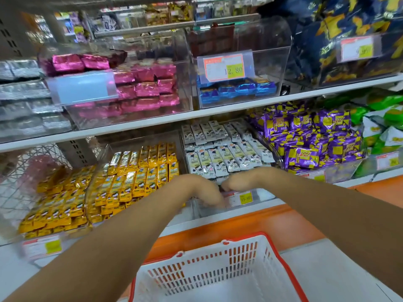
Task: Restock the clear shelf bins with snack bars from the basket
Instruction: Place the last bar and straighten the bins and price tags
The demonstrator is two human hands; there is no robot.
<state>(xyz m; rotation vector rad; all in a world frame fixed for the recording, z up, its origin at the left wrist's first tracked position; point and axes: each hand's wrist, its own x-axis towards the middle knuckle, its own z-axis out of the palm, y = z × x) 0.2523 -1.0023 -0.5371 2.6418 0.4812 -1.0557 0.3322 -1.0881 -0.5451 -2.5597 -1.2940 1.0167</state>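
The white bars (226, 158) fill the middle bin (263, 197), just beyond both hands, and the basket (218, 253) sits below the forearms. The left hand (202, 192) and right hand (237, 182) nearly touch at the bin's front lip. Both arms are stretched forward with the fingers curled down out of sight, so I cannot tell whether they grip anything.

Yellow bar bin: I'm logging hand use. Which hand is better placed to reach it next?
Probably left. The left hand is at the front of the white bar bin, next to the yellow bar bin; the right hand is farther right and must cross over.
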